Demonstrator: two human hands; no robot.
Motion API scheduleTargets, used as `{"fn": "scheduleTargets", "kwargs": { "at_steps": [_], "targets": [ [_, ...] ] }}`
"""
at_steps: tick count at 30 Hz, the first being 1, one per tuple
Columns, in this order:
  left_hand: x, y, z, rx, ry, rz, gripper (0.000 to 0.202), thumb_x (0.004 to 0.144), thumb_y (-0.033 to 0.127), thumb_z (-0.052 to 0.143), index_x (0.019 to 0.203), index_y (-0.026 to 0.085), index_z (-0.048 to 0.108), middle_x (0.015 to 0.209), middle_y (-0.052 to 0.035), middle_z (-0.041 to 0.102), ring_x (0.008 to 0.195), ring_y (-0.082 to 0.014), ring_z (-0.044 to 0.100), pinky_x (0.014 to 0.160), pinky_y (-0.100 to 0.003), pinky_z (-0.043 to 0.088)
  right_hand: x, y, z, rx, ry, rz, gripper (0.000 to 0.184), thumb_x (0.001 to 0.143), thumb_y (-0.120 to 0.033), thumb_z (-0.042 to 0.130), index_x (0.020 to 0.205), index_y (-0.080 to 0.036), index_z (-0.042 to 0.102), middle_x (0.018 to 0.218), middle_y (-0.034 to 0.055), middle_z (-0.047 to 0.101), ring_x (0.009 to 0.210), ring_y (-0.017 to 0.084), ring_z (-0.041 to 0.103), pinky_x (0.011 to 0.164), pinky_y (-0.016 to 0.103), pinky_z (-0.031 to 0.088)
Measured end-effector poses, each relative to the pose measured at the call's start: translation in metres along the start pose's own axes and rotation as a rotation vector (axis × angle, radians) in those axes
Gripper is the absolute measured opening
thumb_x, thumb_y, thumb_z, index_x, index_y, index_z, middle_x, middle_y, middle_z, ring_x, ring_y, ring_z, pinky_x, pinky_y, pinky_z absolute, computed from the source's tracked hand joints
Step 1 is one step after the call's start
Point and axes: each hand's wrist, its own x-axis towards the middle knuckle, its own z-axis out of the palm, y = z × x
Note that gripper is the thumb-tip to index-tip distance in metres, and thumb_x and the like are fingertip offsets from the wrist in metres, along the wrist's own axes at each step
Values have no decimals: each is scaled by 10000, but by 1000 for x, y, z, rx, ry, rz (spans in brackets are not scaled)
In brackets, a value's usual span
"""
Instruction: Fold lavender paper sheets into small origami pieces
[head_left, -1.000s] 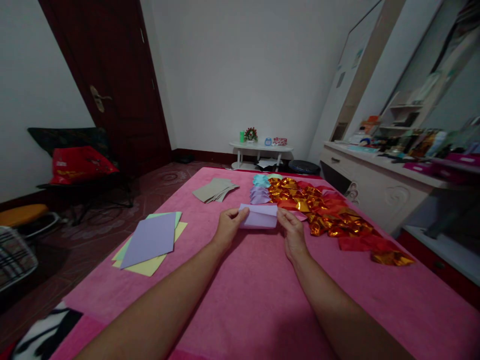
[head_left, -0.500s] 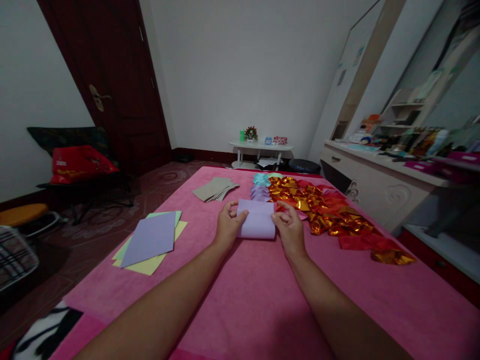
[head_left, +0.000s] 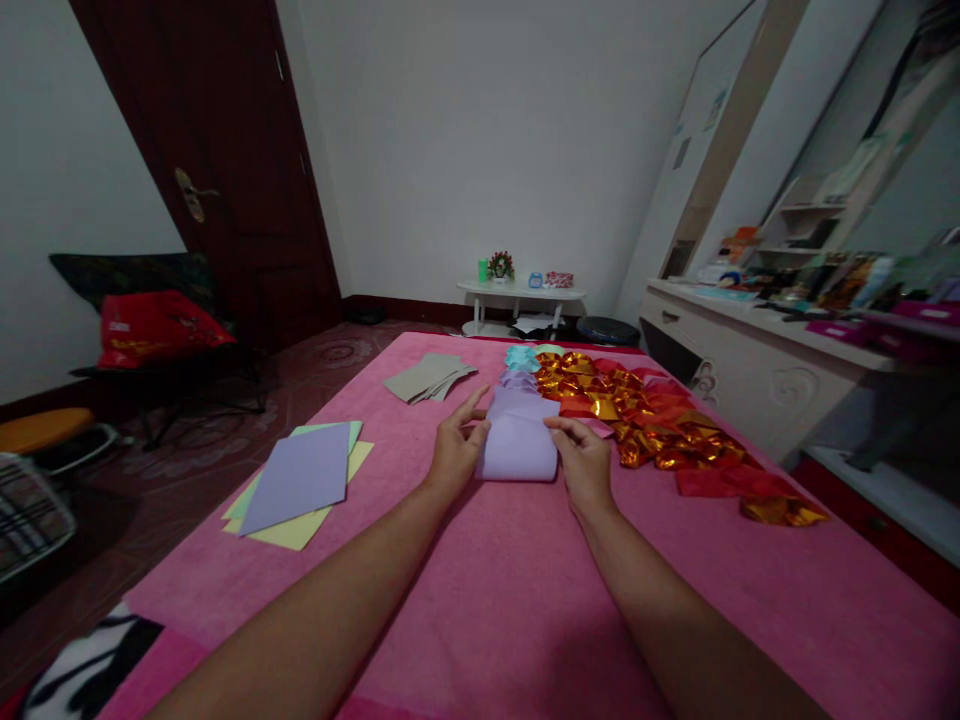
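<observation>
While the lilac paper sheet lies on the pink cover just ahead of the person, both hands grip it by its side edges. The left hand pinches the left edge with thumb and fingers, and its index finger points forward along the paper. The right hand pinches the right edge, fingers curled in close. The sheet is doubled over on itself, and its near end is a soft rounded bend, not a flat crease.

Just beyond the sheet, a short row of small folded paper pieces runs away from the person, first lilac ones and then a turquoise one. To the right of that row, a heap of crinkled gold and red foil pieces spreads toward the cover's right edge. A fanned stack of grey-brown cards lies to the far left, well apart from the hands. Nearer on the left sits a loose pile of coloured sheets, lilac on top with green and yellow beneath.

Past the cover stand a small white table, a dark door and a pale dresser.
</observation>
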Motion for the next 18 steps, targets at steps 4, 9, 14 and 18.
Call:
{"fn": "scheduleTargets", "kwargs": {
  "at_steps": [4, 9, 14, 18],
  "targets": [
    [-1, 0, 1, 56, -137, 5, 233, 746, 260, 645, 940, 180, 744, 974, -80, 709, 832, -180, 636, 705, -239, 472, 2, 3, -1, 28, 33, 34, 176, 687, -273, 632, 824, -205, 720, 786, 16, 697, 715, 184, 592, 609, 276, 425],
    [-3, -2, 0, 111, -278, -63, 381, 640, 250, 761, 1012, 174, 728, 1003, -90, 713, 851, -207, 641, 711, -260, 485, -1, -3, 1, 119, -30, 92, 165, 672, -276, 672, 813, -199, 712, 759, 6, 674, 672, 160, 569, 574, 257, 414],
    [-2, -4, -1, -25, -204, -148, 494, 613, 243, 785, 1085, 133, 692, 1015, -102, 707, 840, -204, 639, 719, -272, 492, -7, -10, 5, 246, -257, 186, 329, 626, -287, 751, 939, -215, 676, 803, 0, 693, 687, 169, 609, 606, 275, 460],
    [0, -5, -2, -75, -180, -188, 534, 596, 243, 796, 1103, 120, 680, 1016, -107, 705, 826, -197, 635, 713, -271, 491, -8, -8, 6, 275, -305, 226, 405, 582, -227, 775, 971, -217, 663, 859, 18, 714, 766, 192, 647, 671, 301, 495]
  ]
}}
